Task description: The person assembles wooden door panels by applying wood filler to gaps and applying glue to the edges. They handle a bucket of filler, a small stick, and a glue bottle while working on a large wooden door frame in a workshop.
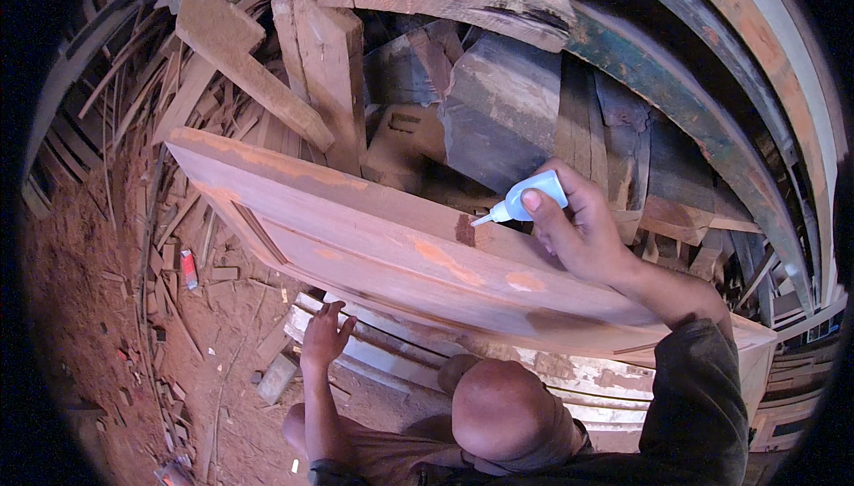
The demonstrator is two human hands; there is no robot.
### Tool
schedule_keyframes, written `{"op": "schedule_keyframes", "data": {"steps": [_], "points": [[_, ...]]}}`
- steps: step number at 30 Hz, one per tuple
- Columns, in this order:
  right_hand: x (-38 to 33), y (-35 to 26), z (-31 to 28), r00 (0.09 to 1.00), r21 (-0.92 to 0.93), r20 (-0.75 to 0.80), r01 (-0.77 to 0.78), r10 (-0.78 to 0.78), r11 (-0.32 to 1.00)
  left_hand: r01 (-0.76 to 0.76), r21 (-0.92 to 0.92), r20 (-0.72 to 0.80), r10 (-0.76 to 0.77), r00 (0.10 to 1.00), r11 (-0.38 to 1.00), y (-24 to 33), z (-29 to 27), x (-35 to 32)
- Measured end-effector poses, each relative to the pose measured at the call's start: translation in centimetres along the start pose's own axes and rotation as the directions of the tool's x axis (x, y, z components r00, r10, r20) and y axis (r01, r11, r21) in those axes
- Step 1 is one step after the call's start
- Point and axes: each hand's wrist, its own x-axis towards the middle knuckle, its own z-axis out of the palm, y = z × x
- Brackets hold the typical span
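My right hand (583, 232) is closed round a small pale squeeze bottle (535, 196) with a thin nozzle, held tilted. The nozzle tip is at a dark brown patch (465, 230) on the upper edge of a wooden panel door (356, 210); I cannot tell whether it touches. The door stands on its long side, slanting across the view, with orange filler smears (445, 261) on its edge and face. My left hand (327, 337) is held low in front of the door, fingers apart and slightly bent, with nothing in it. It is close to white-painted boards (382, 366) beneath the door.
Behind the door lean wooden offcuts (329, 68) and a large grey block (507, 95). Long curved-looking beams (658, 95) run along the far right. A red and white tube (189, 269) lies on the reddish dirt floor (80, 308) at left, among wood scraps (227, 273).
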Motion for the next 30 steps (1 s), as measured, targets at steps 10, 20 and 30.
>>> {"op": "schedule_keyframes", "data": {"steps": [10, 20, 30], "points": [[0.14, 0.11, 0.06, 1.0, 0.01, -0.01, -0.001, 0.001, 1.0, 0.016, -0.011, 0.0, -0.016, 1.0, 1.0, 0.23, -0.2, -0.06], [0.09, -0.09, -0.02, 1.0, 0.011, 0.007, -0.002, 0.002, 1.0, 0.022, -0.007, 0.01, -0.022, 1.0, 1.0, 0.59, -0.35, 0.03], [0.12, -0.02, 0.0, 1.0, -0.017, -0.008, 0.008, -0.008, 1.0, 0.018, -0.009, 0.012, -0.018, 1.0, 1.0, 0.5, -0.31, 0.03]]}}
